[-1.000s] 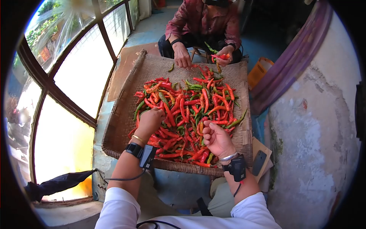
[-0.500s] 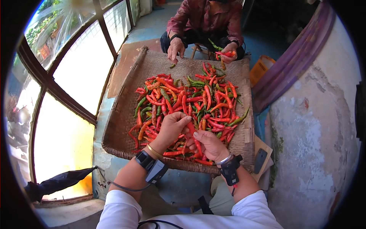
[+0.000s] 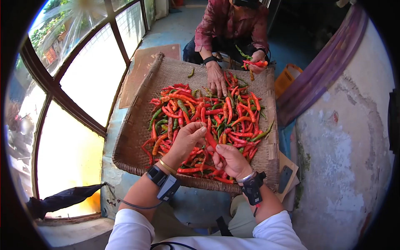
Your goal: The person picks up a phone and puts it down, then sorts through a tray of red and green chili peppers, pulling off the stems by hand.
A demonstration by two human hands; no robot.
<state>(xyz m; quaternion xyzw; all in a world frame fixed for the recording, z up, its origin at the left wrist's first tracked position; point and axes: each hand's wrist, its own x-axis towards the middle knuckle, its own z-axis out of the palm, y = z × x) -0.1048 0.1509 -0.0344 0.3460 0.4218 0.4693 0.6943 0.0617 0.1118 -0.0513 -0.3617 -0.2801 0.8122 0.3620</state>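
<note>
woven tray [image 3: 137, 125] of chillies: left hand [image 3: 187, 139] and right hand [image 3: 231, 160], seemingly both pinching one red chilli [image 3: 209, 139].

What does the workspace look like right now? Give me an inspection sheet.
Surface: woven tray, rim worn at the near edge.
Job's things: pile of red, orange and green chillies fills the tray; one red chilli pinched between both hands.
Clutter: phone on cardboard at the right; orange container; folded black umbrella by the window.
Hands: left hand and right hand both closed on the red chilli. Another person's hand rests on the pile.
Cables: black lead runs from the left wrist device.
Surroundings: arched window at left, peeling wall at right.
</note>
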